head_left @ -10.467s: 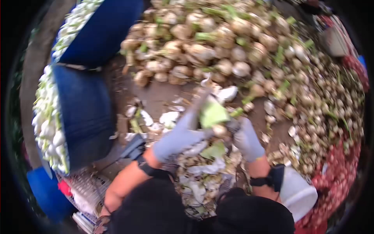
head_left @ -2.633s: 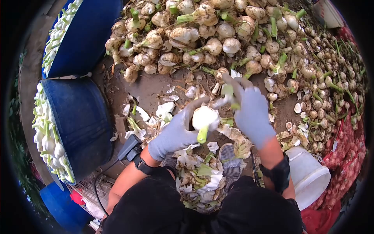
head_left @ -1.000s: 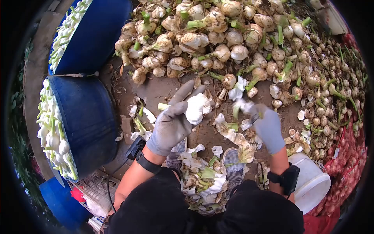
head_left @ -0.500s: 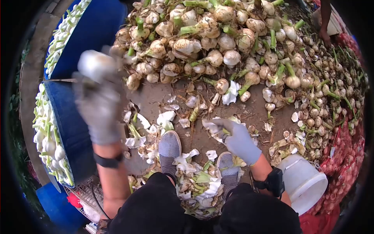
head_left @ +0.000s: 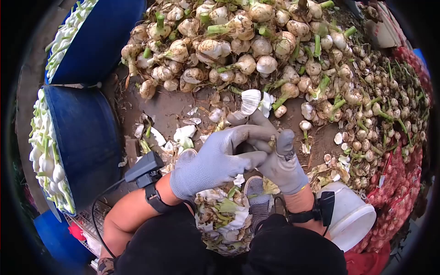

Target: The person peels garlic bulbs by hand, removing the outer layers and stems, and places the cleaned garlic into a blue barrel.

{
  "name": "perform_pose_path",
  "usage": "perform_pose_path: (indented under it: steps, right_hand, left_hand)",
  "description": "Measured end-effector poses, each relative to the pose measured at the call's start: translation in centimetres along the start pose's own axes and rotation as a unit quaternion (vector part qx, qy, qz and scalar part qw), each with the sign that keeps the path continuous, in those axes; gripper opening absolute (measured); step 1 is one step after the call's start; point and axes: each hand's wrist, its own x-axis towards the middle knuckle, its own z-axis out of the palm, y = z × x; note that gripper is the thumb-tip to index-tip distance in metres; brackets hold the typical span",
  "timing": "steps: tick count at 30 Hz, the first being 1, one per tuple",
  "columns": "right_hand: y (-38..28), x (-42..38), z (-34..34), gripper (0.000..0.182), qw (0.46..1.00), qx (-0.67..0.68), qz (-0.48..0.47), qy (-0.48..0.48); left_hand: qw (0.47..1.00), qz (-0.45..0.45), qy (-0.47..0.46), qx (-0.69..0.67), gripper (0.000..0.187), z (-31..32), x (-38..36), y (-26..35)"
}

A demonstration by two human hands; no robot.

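My left hand [head_left: 220, 153], in a grey-coated work glove, is in front of my feet with its fingers curled in against the other palm. A small tan bit [head_left: 272, 139] shows at its fingertips; what they grip I cannot tell. My right hand [head_left: 282, 167], gloved alike, has its thumb raised and its fingers stretched up and left, partly hidden behind the left fingers. A white piece of garlic skin [head_left: 250, 101] shows just beyond those fingertips. Past both hands lies a heap of soil-stained garlic bulbs [head_left: 215, 50] with cut green stems.
Blue tubs [head_left: 85, 137] of peeled white garlic stand at left. A white bucket [head_left: 350, 215] is by my right forearm. Smaller bulbs [head_left: 366, 133] and red net sacks [head_left: 396, 183] spread along the right. Loose skins [head_left: 224, 220] lie between my shoes. Another person's hand [head_left: 373, 13] shows at upper right.
My left hand has come from the blue tubs to the middle, and the white garlic bulb it held is gone from it. My right hand has turned, thumb up, to meet it.
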Motion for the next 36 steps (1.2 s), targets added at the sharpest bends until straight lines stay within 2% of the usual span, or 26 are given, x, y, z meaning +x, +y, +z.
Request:
perform_pose_path:
  steps: [1,3,4,6,9,11,13,15,16,17,18,19,20,21,22,23,24,25,27,29,30,31,33,34,35,36]
  right_hand:
    - [0.0,-0.2,0.2,0.103,1.000,0.000,0.002,-0.001]
    - [0.0,-0.7,1.0,0.102,0.994,0.092,0.064,0.012]
    - [-0.4,-0.5,0.9,0.102,0.994,0.092,0.064,0.012]
    - [-1.2,0.0,0.3,0.095,0.995,-0.053,0.014,-0.082]
    - [-0.8,-0.2,0.7,0.093,0.995,-0.045,0.011,-0.086]
    - [-0.5,-0.2,1.0,0.090,0.995,-0.036,0.004,-0.089]
    - [-0.4,-0.4,1.0,0.089,0.996,-0.032,-0.001,-0.087]
    - [-0.4,-0.5,0.8,0.082,0.990,-0.103,0.025,-0.094]
    - [-0.1,-0.8,0.5,0.082,0.990,-0.102,0.027,-0.093]
    - [0.5,-1.2,-0.1,0.100,0.990,-0.033,0.071,-0.116]
    - [0.5,-1.2,0.1,0.126,0.983,0.036,0.116,-0.139]
    - [0.6,-1.2,0.7,0.126,0.983,0.037,0.117,-0.140]
    - [0.8,-1.0,1.8,0.106,0.992,-0.021,0.043,-0.121]
    - [0.8,-0.7,2.6,0.085,0.991,-0.079,-0.034,-0.101]
    - [1.5,0.4,1.0,0.100,0.978,-0.142,-0.054,-0.142]
    - [1.3,0.1,0.0,0.100,0.978,-0.141,-0.052,-0.143]
    - [0.3,0.0,-0.1,0.097,0.986,-0.138,-0.026,-0.084]
    - [-0.4,0.0,-0.1,0.095,0.990,-0.137,-0.001,-0.025]
    - [-1.0,-0.1,-0.3,0.094,0.991,-0.134,-0.010,-0.010]
    - [-1.1,-0.7,0.2,0.093,0.992,-0.125,-0.007,0.010]
    - [-1.1,-0.7,0.9,0.103,0.990,-0.139,0.012,0.015]
    - [-1.1,-0.7,1.2,0.114,0.987,-0.154,0.029,0.020]
    - [-0.3,-1.0,0.3,0.107,0.993,-0.116,0.002,-0.010]
    - [0.2,-1.0,-0.5,0.106,0.958,-0.281,-0.063,0.007]
    - [0.4,-1.0,-1.0,0.104,0.890,-0.437,-0.126,0.023]
    - [0.2,-0.9,-1.0,0.104,0.890,-0.438,-0.125,0.024]
  left_hand:
    - [1.000,0.007,-0.015,-0.004,0.037,0.2,0.0,0.7]
    - [1.000,-0.008,-0.004,0.010,0.040,0.9,0.2,1.2]
    - [1.000,0.014,0.019,0.004,0.038,1.1,0.4,0.9]
    - [0.998,0.037,0.041,-0.004,0.035,1.0,0.7,0.5]
    - [0.994,0.085,0.021,0.072,0.029,0.5,0.8,0.3]
    - [0.962,0.194,0.052,0.184,0.023,0.6,0.7,0.5]
    - [0.948,0.220,0.047,0.225,0.023,0.4,0.8,0.4]
    - [0.932,0.245,0.044,0.265,0.023,0.1,0.8,0.5]
    - [0.912,0.282,0.039,0.296,0.020,0.0,0.8,0.5]
    - [0.889,0.319,0.032,0.327,0.017,-0.1,0.8,0.5]
    - [0.890,0.318,0.032,0.326,0.017,-0.4,1.0,0.3]
    - [0.901,0.280,0.098,0.315,0.015,-0.9,1.1,-0.2]
    - [0.907,0.240,0.164,0.304,0.014,-1.4,1.1,-0.3]
    - [0.975,0.068,0.196,0.073,0.017,-2.1,0.3,1.6]
    - [0.971,0.100,0.207,0.059,0.020,-2.9,0.2,1.6]
    - [0.965,0.132,0.221,0.043,0.023,-3.7,0.1,1.2]
    - [0.967,0.201,0.127,0.093,0.027,-4.4,0.2,0.9]
    - [0.956,0.222,0.098,0.162,0.046,-4.1,-0.1,0.5]
    - [0.990,0.113,0.077,0.035,0.047,-1.9,-0.6,0.2]
    - [0.969,0.122,-0.020,0.214,0.055,-1.4,-0.6,0.2]
    - [0.954,0.126,-0.031,0.272,0.049,-0.9,-0.5,0.0]
    - [0.953,0.124,-0.032,0.273,0.049,-0.8,-0.5,-0.1]
    - [0.968,0.031,-0.033,0.248,0.043,-0.6,-0.5,-0.3]
    - [0.976,0.010,-0.022,0.215,0.038,-0.5,-0.7,-0.8]
    - [0.976,0.009,-0.023,0.214,0.038,-0.6,-0.7,-1.2]
    - [0.986,-0.019,-0.014,0.167,0.032,-0.7,-0.8,-1.5]
